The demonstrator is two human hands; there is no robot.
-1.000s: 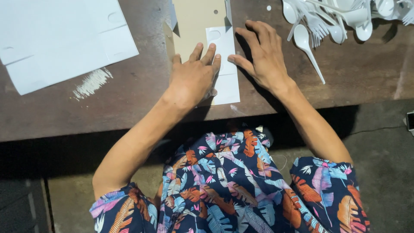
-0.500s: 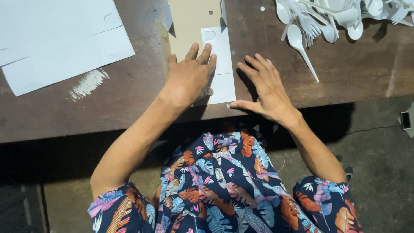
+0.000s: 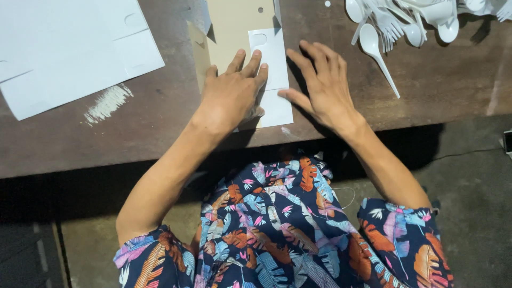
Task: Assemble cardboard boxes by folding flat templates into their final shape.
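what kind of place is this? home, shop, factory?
Likely a small, informal packing workshop, not a factory line. A worn wooden table holds flat box blanks and a heap of white plastic cutlery; left hand and right hand press on a cardboard blank. The floor is bare concrete.

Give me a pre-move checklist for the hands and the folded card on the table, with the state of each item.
1. Left hand flat on the card blank: ok.
2. Right hand resting beside the white flap, thumb touching its edge: ok.
3. White flap lying flat along its fold: cannot tell, the left fingers cover part of it.
4. Plastic spoon clear of the right hand: ok.
5. White sheets apart from the working area: ok.
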